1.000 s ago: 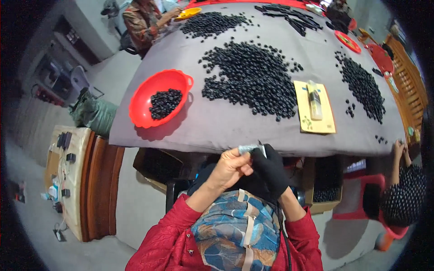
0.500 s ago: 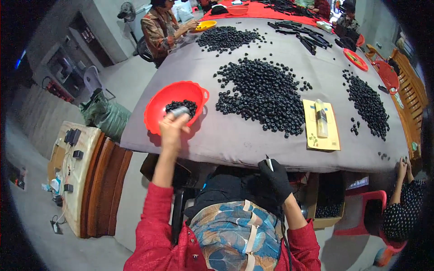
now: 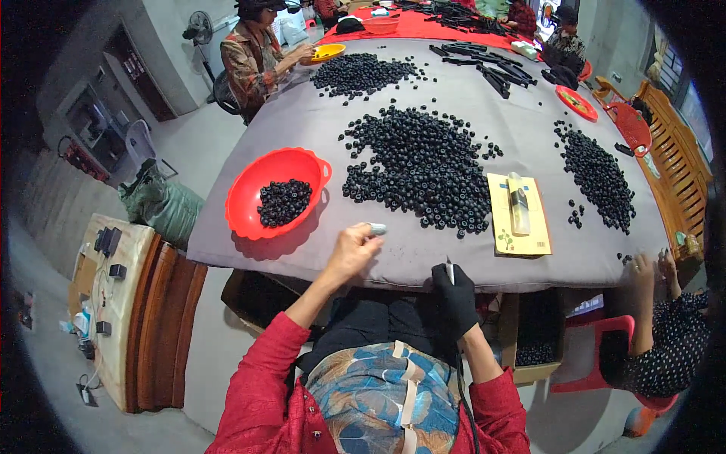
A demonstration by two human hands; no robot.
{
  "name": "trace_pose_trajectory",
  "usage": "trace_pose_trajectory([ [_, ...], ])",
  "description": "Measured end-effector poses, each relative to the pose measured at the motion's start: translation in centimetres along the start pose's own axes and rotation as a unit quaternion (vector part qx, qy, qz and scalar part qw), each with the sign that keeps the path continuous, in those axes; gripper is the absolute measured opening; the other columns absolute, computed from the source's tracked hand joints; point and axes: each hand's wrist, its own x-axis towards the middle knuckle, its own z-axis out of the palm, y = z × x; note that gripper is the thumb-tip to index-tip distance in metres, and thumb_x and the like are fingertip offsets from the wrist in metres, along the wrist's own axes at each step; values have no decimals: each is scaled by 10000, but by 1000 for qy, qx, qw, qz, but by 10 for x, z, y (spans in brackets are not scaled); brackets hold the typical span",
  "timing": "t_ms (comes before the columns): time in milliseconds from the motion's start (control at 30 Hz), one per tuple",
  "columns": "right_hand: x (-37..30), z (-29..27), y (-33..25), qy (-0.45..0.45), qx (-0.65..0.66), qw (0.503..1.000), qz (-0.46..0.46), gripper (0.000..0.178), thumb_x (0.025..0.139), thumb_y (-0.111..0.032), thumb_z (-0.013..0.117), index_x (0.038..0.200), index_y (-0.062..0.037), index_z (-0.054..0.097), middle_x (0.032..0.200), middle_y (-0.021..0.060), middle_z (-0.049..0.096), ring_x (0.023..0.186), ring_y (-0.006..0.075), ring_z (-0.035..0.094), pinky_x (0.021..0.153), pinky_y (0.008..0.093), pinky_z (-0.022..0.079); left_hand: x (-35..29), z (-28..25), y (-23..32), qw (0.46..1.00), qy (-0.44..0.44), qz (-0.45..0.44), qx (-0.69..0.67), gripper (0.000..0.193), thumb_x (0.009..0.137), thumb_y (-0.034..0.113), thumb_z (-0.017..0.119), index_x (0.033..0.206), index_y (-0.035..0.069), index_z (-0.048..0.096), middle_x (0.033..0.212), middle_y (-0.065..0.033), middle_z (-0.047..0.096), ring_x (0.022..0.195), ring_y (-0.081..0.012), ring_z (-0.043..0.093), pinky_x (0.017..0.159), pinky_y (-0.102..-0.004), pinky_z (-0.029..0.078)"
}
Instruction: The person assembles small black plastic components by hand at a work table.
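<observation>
My left hand (image 3: 354, 251) is bare, with a grey cover on one fingertip. It hovers over the near part of the grey-covered table (image 3: 302, 265), fingers loosely bent and apart, with nothing visible in them. In a black glove, my right hand (image 3: 455, 301) rests at the table's near edge, closed on a slim pen-like tool (image 3: 450, 271) whose pale pointed tip sticks up. Left of my hands, a red scalloped bowl (image 3: 243, 198) holds a heap of small black ring-like parts (image 3: 286, 203). Ahead lies a large loose pile of the same parts (image 3: 423, 166).
A yellow booklet (image 3: 501, 227) with a clear tube (image 3: 519, 204) on it lies right of the pile. More black piles sit at far left (image 3: 363, 74) and right (image 3: 597, 178). Co-workers sit at far left (image 3: 249, 60) and near right (image 3: 665, 348). Below the table stands a carton (image 3: 538, 372).
My left hand has moved from over the red bowl rightward to the table in front of the large pile. My right hand stays at the edge with the tool. The view has shifted slightly.
</observation>
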Motion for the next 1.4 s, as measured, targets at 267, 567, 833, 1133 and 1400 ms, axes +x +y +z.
trace_pose_trajectory([
  [267,4,0,2,8,129,983,132,145,714,-59,566,845,-24,513,742,107,532,638,265,539,546,367,420,46,63,0,988,4,102,118,187,717,138,604,845,2,615,731,-129,566,659,-257,581,609,-350,458],
  [567,3,-1,11,9,-20,999,-35,108,744,-48,541,847,-21,529,741,132,533,666,298,547,545,382,423,58,94,4,952,17,47,301,286,691,232,671,904,53,606,878,-153,538,834,-320,560,694,-425,459],
  [833,1,1,14,5,31,999,3,132,744,-35,539,876,-42,539,748,135,516,681,296,550,538,387,426,53,92,-11,945,11,147,293,148,738,113,615,807,-2,553,837,-165,496,766,-344,522,662,-423,430],
  [1133,7,-5,-7,-32,131,974,184,119,820,-137,492,831,-24,528,731,121,518,637,268,536,569,367,424,42,77,-10,971,-33,163,169,113,795,97,543,780,-14,527,724,-156,544,643,-304,568,559,-366,467],
  [1400,6,-3,-12,66,236,949,196,149,824,-161,518,844,-15,542,683,78,560,618,165,537,586,300,431,-15,79,12,942,-185,-106,-260,143,838,91,547,930,-7,599,725,-44,606,592,-88,571,545,-210,487],
])
